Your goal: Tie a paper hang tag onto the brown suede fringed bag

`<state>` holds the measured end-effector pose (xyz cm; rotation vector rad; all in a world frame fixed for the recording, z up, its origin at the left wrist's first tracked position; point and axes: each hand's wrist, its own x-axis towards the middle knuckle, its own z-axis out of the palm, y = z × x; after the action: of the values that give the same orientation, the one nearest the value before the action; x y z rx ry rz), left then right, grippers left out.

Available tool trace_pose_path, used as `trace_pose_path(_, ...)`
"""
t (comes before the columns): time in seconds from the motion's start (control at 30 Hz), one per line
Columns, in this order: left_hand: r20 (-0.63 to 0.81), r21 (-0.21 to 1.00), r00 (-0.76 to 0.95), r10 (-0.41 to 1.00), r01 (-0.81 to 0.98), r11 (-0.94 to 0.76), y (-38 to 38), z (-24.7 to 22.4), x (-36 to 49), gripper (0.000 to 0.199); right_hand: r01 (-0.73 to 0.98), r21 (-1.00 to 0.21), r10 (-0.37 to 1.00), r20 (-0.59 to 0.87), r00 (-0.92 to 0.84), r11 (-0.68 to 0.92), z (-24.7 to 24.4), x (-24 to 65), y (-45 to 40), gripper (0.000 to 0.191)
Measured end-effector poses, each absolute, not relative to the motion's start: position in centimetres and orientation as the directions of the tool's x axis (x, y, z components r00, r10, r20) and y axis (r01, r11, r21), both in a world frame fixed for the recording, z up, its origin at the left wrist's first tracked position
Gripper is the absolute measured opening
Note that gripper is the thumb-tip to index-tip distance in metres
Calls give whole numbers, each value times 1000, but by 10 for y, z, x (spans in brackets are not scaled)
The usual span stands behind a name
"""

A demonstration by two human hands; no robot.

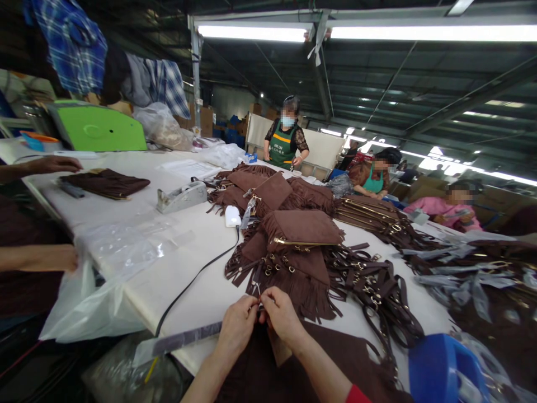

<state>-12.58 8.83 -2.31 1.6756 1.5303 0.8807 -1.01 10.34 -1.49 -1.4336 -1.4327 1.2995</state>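
My left hand (238,326) and my right hand (282,314) meet fingertip to fingertip at the near edge of the table, both closed in a pinch. What lies between the fingers is small and mostly hidden; a thin pale loop pokes up just beyond them. Under my right hand hangs a brown card tag (279,348), over a dark brown suede bag (319,358) in front of me. A strap in a plastic sleeve (180,339) stretches leftward from beside my left hand. Right beyond my hands are fringed brown bags (302,228) with gold zips and rings.
Brown straps with metal clasps (377,291) lie to the right, near a blue plastic container (447,366). A tape dispenser (182,196) and a white device (232,216) with a black cable stand leftward. A co-worker's hand (50,258) holds a clear bag (94,302). Other people work further back.
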Motion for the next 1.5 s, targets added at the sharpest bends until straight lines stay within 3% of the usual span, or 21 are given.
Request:
trace_pose_path(0.47,37,836,84,996,543,-77,90,-27,-127,24,242,-959,977,-182,-111,-151,-18,-10,108,12)
trace_pose_path(0.67,48,868,-6,999,495,-38,92,-30,-124,19,225,-955,968,-225,-115,-195,-11,-14,105,10)
trace_pose_path(0.77,24,922,-90,996,387,13,95,-33,-122,14,193,-950,955,-272,-121,-246,-6,-12,101,10)
trace_pose_path(0.9,-117,987,-155,981,90,132,99,-34,-119,14,89,-956,942,-291,-166,-279,-2,-5,91,18)
trace_pose_path(1.07,-241,950,-210,948,-249,186,101,-26,-119,22,140,-942,925,-328,-191,-306,-4,1,81,28)
trace_pose_path(1.27,-269,920,-209,940,-346,186,99,-22,-124,22,319,-887,905,-396,-156,-334,0,-2,80,35)
trace_pose_path(1.5,-276,906,-139,951,-368,209,100,-19,-128,21,219,-876,855,-474,-212,-431,3,1,84,32)
